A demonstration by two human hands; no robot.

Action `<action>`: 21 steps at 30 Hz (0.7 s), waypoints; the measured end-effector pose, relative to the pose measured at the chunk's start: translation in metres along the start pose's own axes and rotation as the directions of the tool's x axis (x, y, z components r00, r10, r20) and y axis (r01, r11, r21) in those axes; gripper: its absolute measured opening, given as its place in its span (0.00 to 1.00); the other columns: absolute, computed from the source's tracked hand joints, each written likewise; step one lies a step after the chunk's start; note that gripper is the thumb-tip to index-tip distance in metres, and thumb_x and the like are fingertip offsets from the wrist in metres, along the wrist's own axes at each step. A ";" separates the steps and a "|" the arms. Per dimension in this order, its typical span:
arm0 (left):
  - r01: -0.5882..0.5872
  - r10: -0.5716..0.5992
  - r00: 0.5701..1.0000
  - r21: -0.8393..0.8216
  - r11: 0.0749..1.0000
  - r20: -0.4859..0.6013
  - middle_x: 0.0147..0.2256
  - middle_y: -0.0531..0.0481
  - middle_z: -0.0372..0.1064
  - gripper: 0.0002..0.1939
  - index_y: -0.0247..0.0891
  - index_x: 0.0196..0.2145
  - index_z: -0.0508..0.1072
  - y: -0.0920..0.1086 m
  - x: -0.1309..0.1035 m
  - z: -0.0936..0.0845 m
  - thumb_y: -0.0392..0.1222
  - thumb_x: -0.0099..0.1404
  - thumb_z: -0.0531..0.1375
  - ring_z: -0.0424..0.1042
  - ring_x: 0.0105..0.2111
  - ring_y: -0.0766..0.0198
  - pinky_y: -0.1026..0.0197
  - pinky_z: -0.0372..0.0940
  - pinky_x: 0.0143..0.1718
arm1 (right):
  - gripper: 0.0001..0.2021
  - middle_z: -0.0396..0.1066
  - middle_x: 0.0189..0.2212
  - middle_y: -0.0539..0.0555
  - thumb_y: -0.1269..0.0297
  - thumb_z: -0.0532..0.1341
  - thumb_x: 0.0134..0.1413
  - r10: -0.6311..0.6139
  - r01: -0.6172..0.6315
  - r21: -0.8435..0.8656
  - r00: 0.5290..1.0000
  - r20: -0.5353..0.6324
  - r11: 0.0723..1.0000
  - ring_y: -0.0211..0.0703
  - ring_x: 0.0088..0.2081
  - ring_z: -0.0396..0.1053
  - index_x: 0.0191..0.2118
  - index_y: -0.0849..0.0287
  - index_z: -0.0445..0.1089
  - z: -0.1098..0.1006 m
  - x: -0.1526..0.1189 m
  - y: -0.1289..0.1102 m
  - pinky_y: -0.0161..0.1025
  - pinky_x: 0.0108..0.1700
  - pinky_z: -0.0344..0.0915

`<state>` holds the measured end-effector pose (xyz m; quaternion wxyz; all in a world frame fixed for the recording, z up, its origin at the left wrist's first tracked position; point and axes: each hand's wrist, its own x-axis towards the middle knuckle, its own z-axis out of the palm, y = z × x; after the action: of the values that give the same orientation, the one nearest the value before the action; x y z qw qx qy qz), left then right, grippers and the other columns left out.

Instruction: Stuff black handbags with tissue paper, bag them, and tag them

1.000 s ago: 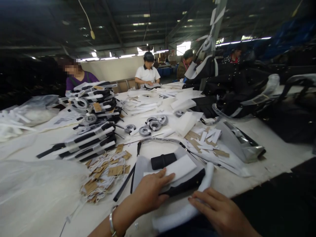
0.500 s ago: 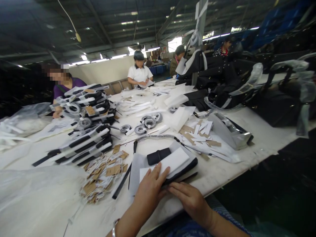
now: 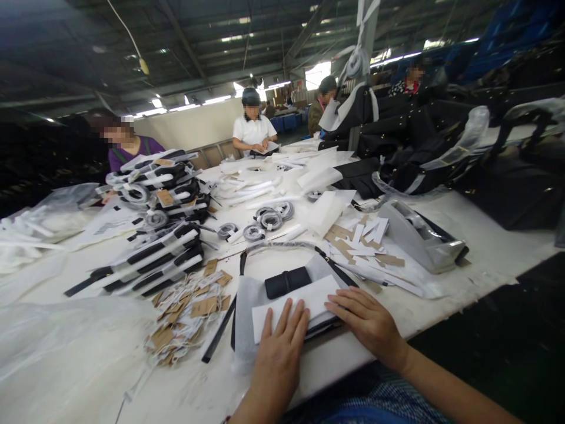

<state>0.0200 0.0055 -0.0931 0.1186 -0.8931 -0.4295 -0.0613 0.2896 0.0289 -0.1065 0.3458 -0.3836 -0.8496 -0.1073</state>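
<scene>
A black bag (image 3: 338, 272) lies on the white table in front of me, its looped strap (image 3: 282, 244) stretching away behind it. Over it are grey tissue (image 3: 245, 294), a white folded sheet (image 3: 304, 299) and a small black piece with a band (image 3: 288, 282). My left hand (image 3: 282, 347) rests flat on the sheet's near edge, fingers spread. At the sheet's right end, my right hand (image 3: 371, 321) touches the bag with its fingers extended.
Left are brown tags (image 3: 194, 312), wrapped black straps (image 3: 154, 259) and clear plastic (image 3: 66, 353). Rolled coils (image 3: 269, 218) lie behind the bag. Right are paper strips (image 3: 362, 241) and a wrapped bag (image 3: 419, 235). Several people sit beyond, one in white (image 3: 253, 129).
My right hand has moved from the bag's near edge up to its right side. My left hand has shifted slightly right and nearer to me, fingers still on the sheet. The view has shifted slightly.
</scene>
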 end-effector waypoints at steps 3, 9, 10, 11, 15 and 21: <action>0.034 -0.034 0.999 -0.026 0.999 0.015 0.71 0.51 0.42 0.35 0.38 0.69 0.52 0.010 0.005 -0.004 0.29 0.65 0.49 0.42 0.71 0.51 0.35 0.55 0.64 | 0.18 0.77 0.51 0.54 0.75 0.57 0.66 0.017 -0.017 0.021 1.000 -0.020 1.000 0.45 0.54 0.73 0.57 0.52 0.72 0.004 -0.003 0.000 0.51 0.59 0.69; 0.096 -0.097 0.995 -0.029 0.995 -0.030 0.68 0.41 0.51 0.25 0.35 0.62 0.65 0.023 0.026 -0.002 0.40 0.68 0.54 0.51 0.68 0.47 0.34 0.59 0.61 | 0.17 0.78 0.49 0.54 0.74 0.56 0.67 0.055 -0.053 0.048 0.997 -0.056 0.997 0.45 0.53 0.73 0.55 0.51 0.74 0.004 -0.001 -0.002 0.51 0.59 0.69; 0.089 -0.089 0.994 -0.001 0.996 -0.062 0.68 0.42 0.53 0.26 0.37 0.63 0.63 0.024 0.028 0.002 0.38 0.68 0.54 0.53 0.67 0.48 0.35 0.60 0.60 | 0.17 0.78 0.49 0.54 0.74 0.56 0.67 0.054 -0.051 0.044 0.997 -0.063 0.998 0.45 0.53 0.73 0.55 0.52 0.73 0.004 -0.001 -0.003 0.51 0.59 0.69; 0.081 -0.078 0.992 0.028 0.996 -0.098 0.67 0.43 0.55 0.28 0.40 0.65 0.61 0.024 0.029 0.007 0.35 0.68 0.53 0.56 0.67 0.50 0.37 0.62 0.60 | 0.17 0.78 0.49 0.54 0.74 0.56 0.66 0.046 -0.044 0.038 0.997 -0.066 0.998 0.45 0.53 0.73 0.55 0.53 0.73 0.004 0.000 -0.003 0.51 0.60 0.69; 0.109 -0.085 0.969 0.094 0.990 -0.231 0.66 0.50 0.57 0.37 0.55 0.69 0.50 0.027 0.026 0.020 0.29 0.68 0.50 0.59 0.65 0.54 0.41 0.64 0.58 | 0.18 0.76 0.52 0.55 0.74 0.58 0.65 0.048 -0.043 0.079 0.997 -0.066 0.996 0.46 0.58 0.70 0.57 0.55 0.72 -0.005 -0.008 -0.005 0.51 0.62 0.66; 0.111 -0.089 0.970 0.086 0.990 -0.225 0.66 0.49 0.56 0.38 0.54 0.70 0.47 0.029 0.023 0.021 0.29 0.68 0.52 0.59 0.65 0.52 0.43 0.64 0.59 | 0.19 0.77 0.51 0.59 0.60 0.59 0.65 0.659 -0.615 0.329 0.751 -0.033 0.717 0.48 0.48 0.78 0.59 0.56 0.69 -0.020 -0.042 -0.007 0.40 0.47 0.77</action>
<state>0.0573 0.0110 -0.1132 0.2059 -0.8511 -0.4607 -0.1449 0.3144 -0.0087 -0.1195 0.4771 -0.5873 -0.6428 0.1196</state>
